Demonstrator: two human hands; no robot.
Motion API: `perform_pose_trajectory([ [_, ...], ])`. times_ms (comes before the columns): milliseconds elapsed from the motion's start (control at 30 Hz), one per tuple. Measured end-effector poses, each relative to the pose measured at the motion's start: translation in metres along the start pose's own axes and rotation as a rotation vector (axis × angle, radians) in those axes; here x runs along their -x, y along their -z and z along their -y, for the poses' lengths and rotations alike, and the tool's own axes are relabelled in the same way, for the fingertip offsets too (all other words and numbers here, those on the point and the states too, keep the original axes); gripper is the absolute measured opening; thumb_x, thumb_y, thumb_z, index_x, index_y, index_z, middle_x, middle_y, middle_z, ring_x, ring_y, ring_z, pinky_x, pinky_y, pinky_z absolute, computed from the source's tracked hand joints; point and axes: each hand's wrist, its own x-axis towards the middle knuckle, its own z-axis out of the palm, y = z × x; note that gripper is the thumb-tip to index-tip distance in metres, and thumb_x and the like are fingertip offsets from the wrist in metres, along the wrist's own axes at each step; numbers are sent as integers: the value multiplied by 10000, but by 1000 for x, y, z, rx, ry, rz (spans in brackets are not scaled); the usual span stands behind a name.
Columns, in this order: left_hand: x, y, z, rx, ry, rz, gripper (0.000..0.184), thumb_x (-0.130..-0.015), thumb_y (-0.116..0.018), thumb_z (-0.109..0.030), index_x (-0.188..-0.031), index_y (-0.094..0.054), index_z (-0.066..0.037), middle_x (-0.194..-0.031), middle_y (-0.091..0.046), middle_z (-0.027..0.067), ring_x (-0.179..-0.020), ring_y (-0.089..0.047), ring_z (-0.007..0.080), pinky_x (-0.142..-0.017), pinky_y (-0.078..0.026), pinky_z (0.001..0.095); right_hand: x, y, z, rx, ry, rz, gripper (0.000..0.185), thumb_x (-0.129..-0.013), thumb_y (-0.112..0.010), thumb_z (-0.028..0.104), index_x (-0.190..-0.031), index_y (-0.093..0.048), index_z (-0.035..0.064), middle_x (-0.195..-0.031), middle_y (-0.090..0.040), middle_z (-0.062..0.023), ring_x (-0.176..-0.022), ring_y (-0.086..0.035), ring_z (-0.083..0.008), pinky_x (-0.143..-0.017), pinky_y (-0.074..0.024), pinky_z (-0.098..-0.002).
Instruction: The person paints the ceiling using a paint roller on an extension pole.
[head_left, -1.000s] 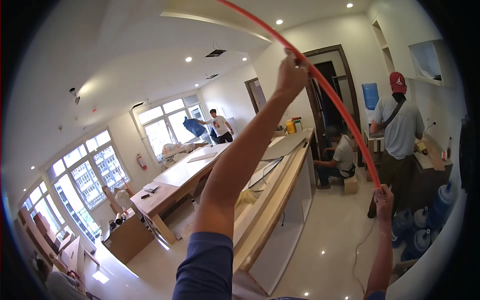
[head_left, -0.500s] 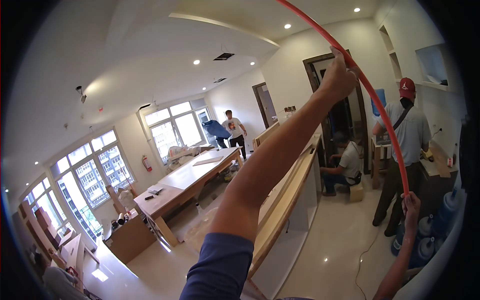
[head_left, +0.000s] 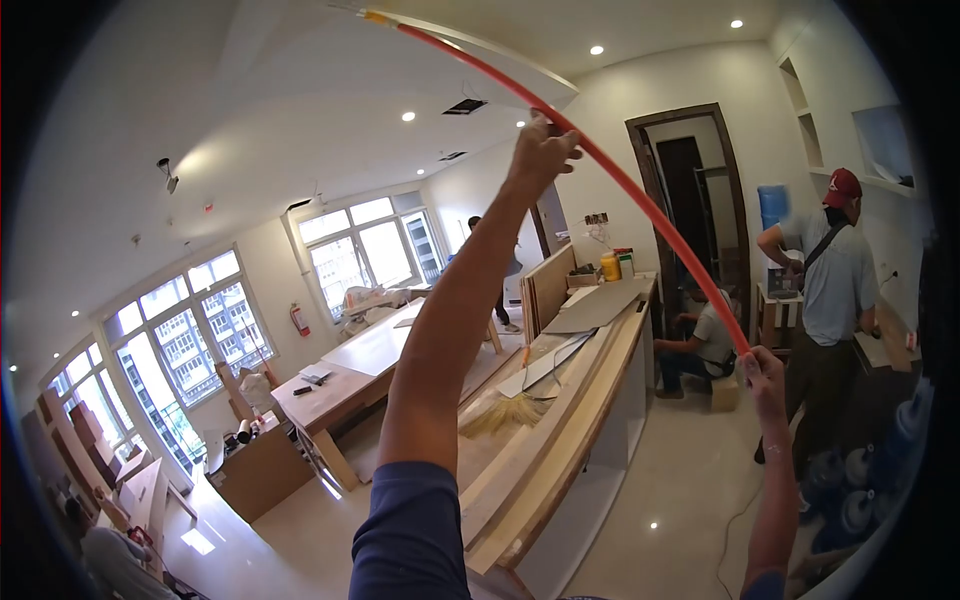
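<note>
A long red pole (head_left: 655, 215) slants across the upper right, curved in this wide view. At its upper end, near the ceiling, is a yellow fitting (head_left: 378, 18) with a pale tip whose kind I cannot make out. My left hand (head_left: 543, 155) is raised with the arm stretched out, its fingers loosely around the pole partway along. Lower and to the right, my right hand (head_left: 766, 380) is closed around the pole's bottom end.
Below my left arm runs a long wooden counter (head_left: 570, 440) with boards and a straw broom head (head_left: 503, 415). A work table (head_left: 360, 360) stands beyond. At right, a person in a red cap (head_left: 830, 260) stands near blue water bottles (head_left: 855, 500); another person (head_left: 705, 335) sits by the doorway.
The pole has shifted left and tilted further, bringing its yellow-fitted upper end into view. Both hands have moved left, and the right one is slightly higher. My left arm now partly hides the person near the windows.
</note>
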Motion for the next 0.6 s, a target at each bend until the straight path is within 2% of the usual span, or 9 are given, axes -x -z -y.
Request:
perform_pose_trajectory([
  [133,-4,46,15,-41,24,-48,278,-953,-645,-131,-1148,-569,53,-1043,-697,156,-868,-710,202,-697,-607,340,-21,-52,-5,0,29,7,277,-1042,-635,282,-896,-631,46,-685,-510,49,-605,-447,-31,-552,-345,-216],
  [267,-7,51,20,-90,49,-82,255,-946,-665,-163,-1094,-598,33,-1003,-699,151,-850,-695,200,-725,-590,341,-27,-64,-14,66,44,-15,274,-1055,-610,273,-898,-618,48,-706,-511,39,-621,-452,-38,-561,-356,-225],
  [400,-10,18,18,-104,-19,-24,302,-913,-712,-182,-1088,-611,43,-919,-711,128,-805,-692,185,-672,-573,326,-16,-41,-28,91,89,-92,299,-1056,-601,294,-882,-615,52,-699,-514,43,-617,-461,-40,-545,-345,-240],
  [467,-6,-10,5,-147,-6,91,338,-960,-696,-234,-1123,-596,45,-1027,-719,155,-949,-717,222,-780,-582,345,-1,-14,-36,89,103,-123,306,-1060,-591,304,-884,-605,55,-713,-510,39,-625,-457,-41,-547,-342,-242],
  [600,-5,-79,-12,-226,-202,185,424,-913,-754,-265,-1141,-631,70,-1055,-728,173,-939,-724,219,-740,-592,344,37,47,-48,83,112,-189,341,-1061,-587,351,-873,-583,66,-713,-486,43,-623,-427,-35,-556,-332,-222],
])
